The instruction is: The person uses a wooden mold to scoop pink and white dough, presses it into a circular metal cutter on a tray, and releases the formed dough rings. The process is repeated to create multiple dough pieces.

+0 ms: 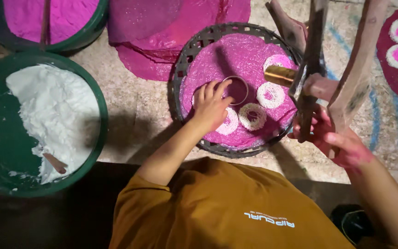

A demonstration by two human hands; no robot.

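The metal ring [237,90] sat on the pink sheet [236,55] inside the round woven tray [185,60]. Your left hand [212,107] rested against the ring, fingers curled loosely at its rim. White rings of paste [271,95] lay just right of it on the same sheet. Your right hand [330,136], at the tray's right edge, was closed around the wooden press [310,69]. Left of the tray stood a green tub [98,133] of white paste.

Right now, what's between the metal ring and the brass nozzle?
Head view: one white noodle ring on the pink cloth sits between the metal ring and brass nozzle.
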